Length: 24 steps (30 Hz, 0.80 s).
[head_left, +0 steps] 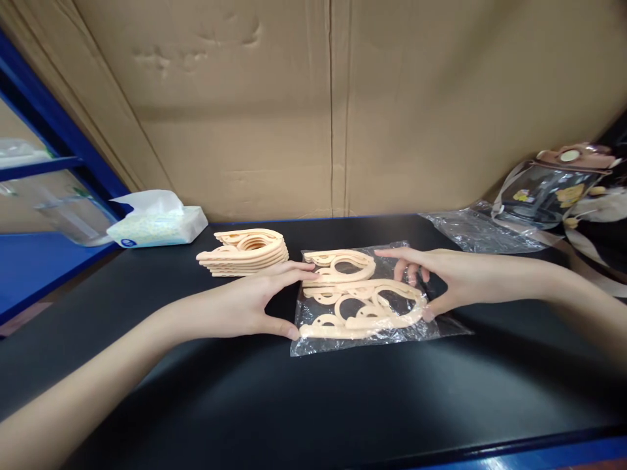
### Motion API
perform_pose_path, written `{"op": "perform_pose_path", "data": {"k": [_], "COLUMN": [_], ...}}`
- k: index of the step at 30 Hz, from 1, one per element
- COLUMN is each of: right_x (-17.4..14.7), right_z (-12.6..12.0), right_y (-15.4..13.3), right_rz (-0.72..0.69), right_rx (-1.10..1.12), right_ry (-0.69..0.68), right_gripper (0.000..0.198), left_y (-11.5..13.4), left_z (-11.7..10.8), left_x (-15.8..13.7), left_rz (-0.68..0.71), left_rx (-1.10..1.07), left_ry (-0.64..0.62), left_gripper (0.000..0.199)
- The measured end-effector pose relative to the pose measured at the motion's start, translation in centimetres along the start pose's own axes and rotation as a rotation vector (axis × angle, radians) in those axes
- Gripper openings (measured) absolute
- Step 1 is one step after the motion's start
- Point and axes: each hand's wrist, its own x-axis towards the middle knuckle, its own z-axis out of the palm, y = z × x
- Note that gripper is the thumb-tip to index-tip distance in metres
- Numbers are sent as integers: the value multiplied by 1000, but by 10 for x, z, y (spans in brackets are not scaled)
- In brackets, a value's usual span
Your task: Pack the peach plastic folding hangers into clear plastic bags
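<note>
A clear plastic bag (441, 328) holding cream, curved plastic pieces (367, 322) lies flat at the frame's centre on the black table (313, 405); the left hand (262, 297) and right hand (438, 277), spread, touch its opposite sides.

Bag of pieces (443, 328): lay between my left hand (267, 295) and right hand (438, 275). Stack (245, 261): stood left of it (tissue box (159, 228) farther left, behind). Bottle (548, 189): stood rear right.

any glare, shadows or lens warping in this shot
Head view: bright glints speckle the clear bag; head view: soft dark shadows on the black tabletop, below the left forearm and right forearm; head view: the blue frame at the left edge slants strongly, probably wide-angle stretch.
</note>
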Motion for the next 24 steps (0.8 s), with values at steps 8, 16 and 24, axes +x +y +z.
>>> {"op": "perform_pose_path", "data": {"k": [8, 16, 24], "right_x": [10, 17, 20], "right_z": [9, 21, 28], "right_y": [-8, 1, 2], "right_rz": [-24, -75, -107], "right_rx": [203, 319, 376], "right_ry": [-42, 4, 18], "right_gripper": [87, 85, 81], "left_y": [-1, -1, -3], "left_z": [0, 1, 2], "left_x": [1, 1, 1], "left_rz": [29, 30, 31], "left_rx": [-33, -20, -6], "left_ry": [0, 27, 39], "left_gripper": [69, 70, 70]}}
